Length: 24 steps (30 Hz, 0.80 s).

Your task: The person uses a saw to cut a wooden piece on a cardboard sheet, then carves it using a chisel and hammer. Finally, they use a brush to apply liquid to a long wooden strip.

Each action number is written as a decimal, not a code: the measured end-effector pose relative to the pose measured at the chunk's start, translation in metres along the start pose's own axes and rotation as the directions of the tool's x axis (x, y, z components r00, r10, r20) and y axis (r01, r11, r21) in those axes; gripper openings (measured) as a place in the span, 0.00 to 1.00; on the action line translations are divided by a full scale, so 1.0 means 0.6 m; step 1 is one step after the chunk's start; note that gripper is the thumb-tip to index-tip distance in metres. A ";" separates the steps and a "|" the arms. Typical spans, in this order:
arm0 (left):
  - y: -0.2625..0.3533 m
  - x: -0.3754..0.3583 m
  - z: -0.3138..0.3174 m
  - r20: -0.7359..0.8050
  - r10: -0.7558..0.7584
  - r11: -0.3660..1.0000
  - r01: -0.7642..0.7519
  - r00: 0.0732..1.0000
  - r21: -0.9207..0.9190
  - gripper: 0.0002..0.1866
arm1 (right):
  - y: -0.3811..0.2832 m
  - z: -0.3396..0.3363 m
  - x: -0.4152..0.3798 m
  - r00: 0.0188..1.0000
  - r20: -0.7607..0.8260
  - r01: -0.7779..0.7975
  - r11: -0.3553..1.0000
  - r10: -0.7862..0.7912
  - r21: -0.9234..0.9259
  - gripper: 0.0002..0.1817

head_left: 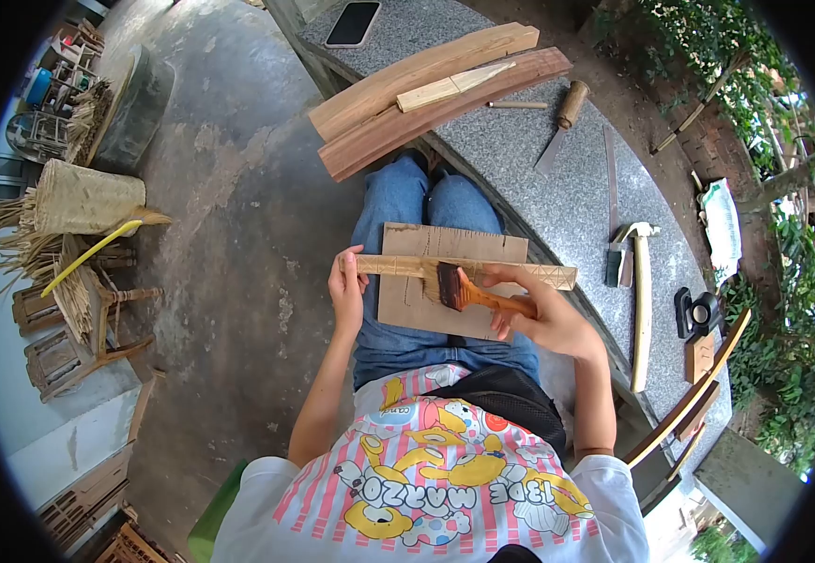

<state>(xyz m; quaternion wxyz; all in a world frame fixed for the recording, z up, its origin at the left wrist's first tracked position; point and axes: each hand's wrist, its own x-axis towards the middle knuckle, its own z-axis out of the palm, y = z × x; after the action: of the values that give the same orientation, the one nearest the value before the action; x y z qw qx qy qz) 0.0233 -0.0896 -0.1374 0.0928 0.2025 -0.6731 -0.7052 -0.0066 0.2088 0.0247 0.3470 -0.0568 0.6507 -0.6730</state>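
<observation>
A narrow strip of wood (501,272) with carved or drawn lines lies across a piece of cardboard (407,305) on my lap. My left hand (347,286) is closed around the strip's left end. In my right hand (543,314) is a paintbrush (468,291) with an orange-brown handle and a dark band. Its bristles rest against the middle of the strip. The thumb and fingers of this hand grip the handle, and the index finger stretches forward along the strip.
Beside me on the granite bench (510,159) lie two long planks (426,75), a wooden-handled scraper (567,113), a metal ruler (611,178), a hammer (642,300) and a phone (353,23). Bundled sticks (88,202) and a small wooden chair (98,310) stand at the left.
</observation>
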 end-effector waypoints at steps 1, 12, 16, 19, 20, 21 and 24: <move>0.000 0.001 0.000 0.000 0.000 1.000 0.000 1.000 0.002 0.21 | 0.002 -0.006 0.006 1.000 0.000 0.000 1.000 0.000 0.002 0.25; -0.010 0.006 -0.006 -0.091 -0.059 0.998 0.058 0.994 -0.016 0.22 | -0.004 0.035 0.054 0.974 -0.178 0.034 0.865 -0.142 -0.501 0.09; -0.019 0.008 -0.016 -0.061 -0.039 0.999 0.040 0.997 0.011 0.23 | -0.004 0.004 0.007 0.939 -0.274 0.041 0.860 -0.207 -0.509 0.09; -0.024 0.009 -0.015 -0.060 -0.037 0.999 0.038 0.998 0.018 0.23 | -0.028 -0.036 -0.070 0.883 -0.467 -0.176 0.883 -0.054 -0.436 0.08; -0.024 0.009 -0.013 -0.071 -0.027 1.000 0.028 0.997 0.014 0.23 | -0.018 -0.057 -0.099 0.838 -0.541 -0.215 0.865 -0.075 -0.453 0.07; -0.024 0.009 -0.012 -0.081 -0.015 1.000 0.016 0.997 0.012 0.24 | -0.028 -0.067 -0.126 0.771 -0.636 -0.292 0.876 -0.022 -0.383 0.07; -0.022 0.008 -0.010 -0.089 0.004 0.998 0.001 0.996 0.055 0.24 | -0.038 -0.100 -0.202 0.620 -0.784 -0.396 0.850 -0.031 -0.347 0.07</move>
<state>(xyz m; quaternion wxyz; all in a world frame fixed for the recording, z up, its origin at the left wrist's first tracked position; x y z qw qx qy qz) 0.0232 -0.0959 -0.1515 0.1178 0.2357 -0.6876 -0.6766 0.0442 0.3228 0.0820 0.0814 0.2164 0.8848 -0.4046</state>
